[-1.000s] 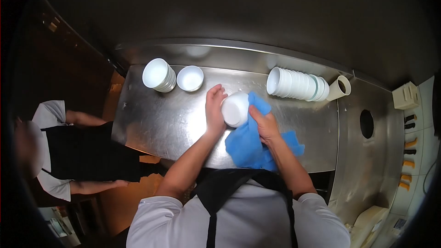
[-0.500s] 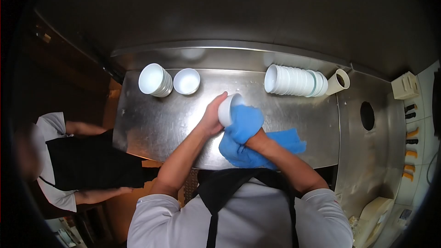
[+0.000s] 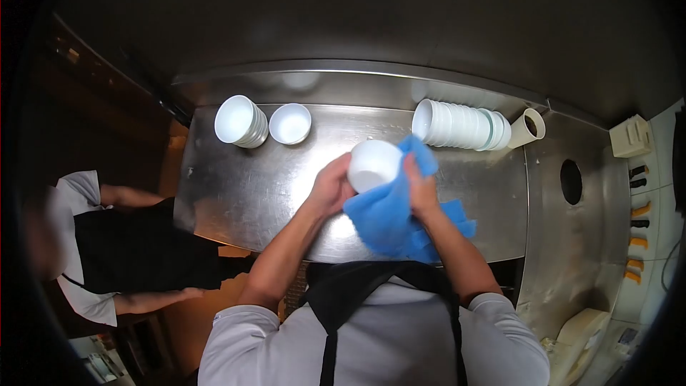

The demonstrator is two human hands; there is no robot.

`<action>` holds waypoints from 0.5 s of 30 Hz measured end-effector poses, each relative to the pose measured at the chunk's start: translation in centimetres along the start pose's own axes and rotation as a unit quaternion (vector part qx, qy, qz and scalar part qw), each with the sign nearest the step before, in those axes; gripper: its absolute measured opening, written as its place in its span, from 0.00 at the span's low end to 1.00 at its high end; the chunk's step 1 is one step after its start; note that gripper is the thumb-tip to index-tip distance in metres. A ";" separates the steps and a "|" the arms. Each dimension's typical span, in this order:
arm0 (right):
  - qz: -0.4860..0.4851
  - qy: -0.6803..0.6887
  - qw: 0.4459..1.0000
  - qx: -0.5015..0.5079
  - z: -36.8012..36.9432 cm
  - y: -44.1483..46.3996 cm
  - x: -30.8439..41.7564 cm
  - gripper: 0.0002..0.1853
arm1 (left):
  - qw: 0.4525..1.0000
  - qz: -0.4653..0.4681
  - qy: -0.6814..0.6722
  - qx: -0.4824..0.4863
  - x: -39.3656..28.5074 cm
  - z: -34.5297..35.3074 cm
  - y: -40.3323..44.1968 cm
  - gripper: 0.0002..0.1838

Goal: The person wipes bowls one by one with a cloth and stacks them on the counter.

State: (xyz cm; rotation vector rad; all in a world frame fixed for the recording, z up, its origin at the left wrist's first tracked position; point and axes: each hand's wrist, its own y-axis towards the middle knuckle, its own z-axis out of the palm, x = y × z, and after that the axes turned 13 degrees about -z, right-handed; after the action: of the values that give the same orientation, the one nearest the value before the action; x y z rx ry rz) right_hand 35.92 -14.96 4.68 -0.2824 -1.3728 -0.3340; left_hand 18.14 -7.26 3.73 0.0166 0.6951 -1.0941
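A white bowl [image 3: 373, 165] is held tilted above the middle of the steel counter [image 3: 243, 200], its outer side and base showing. My left hand [image 3: 333, 184] grips the bowl's left side. On the right, my right hand [image 3: 420, 184] is closed on a blue cloth [image 3: 379, 220], which lies against the bowl's right side and hangs down below it. More of the cloth spreads over the counter under my right forearm. The fingertips of my right hand are partly hidden by the cloth.
At the back left are a stack of white bowls [image 3: 241, 121] and a single bowl [image 3: 290, 124]. A long stack of bowls [image 3: 457, 126] lies sideways at the back right, beside a cream container [image 3: 527, 129]. Another person [image 3: 128, 246] stands at the left. Knives [image 3: 639, 209] hang at the right.
My right hand and the cloth have come out of the bowl's opening to its right side. The bowl has turned so that its base shows again.
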 end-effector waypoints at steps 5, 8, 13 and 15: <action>0.125 0.382 0.913 -0.067 1.4 1.1 0.2 0.25 | 0.870 0.146 0.457 -0.117 2.3 0.8 -0.5 0.15; 0.185 0.346 0.919 -0.026 0.1 1.3 -5.1 0.25 | 0.636 0.307 0.692 -0.149 2.1 1.2 0.1 0.07; 0.140 0.144 0.979 -0.027 2.5 -1.4 -0.5 0.22 | 0.501 0.406 0.714 -0.272 -2.2 -1.2 0.7 0.07; 0.131 0.150 0.980 -0.021 2.5 -1.6 -0.5 0.22 | 0.440 0.409 0.723 -0.341 -3.9 -2.8 0.0 0.06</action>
State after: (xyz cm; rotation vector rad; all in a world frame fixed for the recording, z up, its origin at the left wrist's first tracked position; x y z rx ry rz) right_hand 33.00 -15.40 4.65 -0.4240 -1.0175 -0.1773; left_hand 15.67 -3.10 3.58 0.6092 2.3281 0.5707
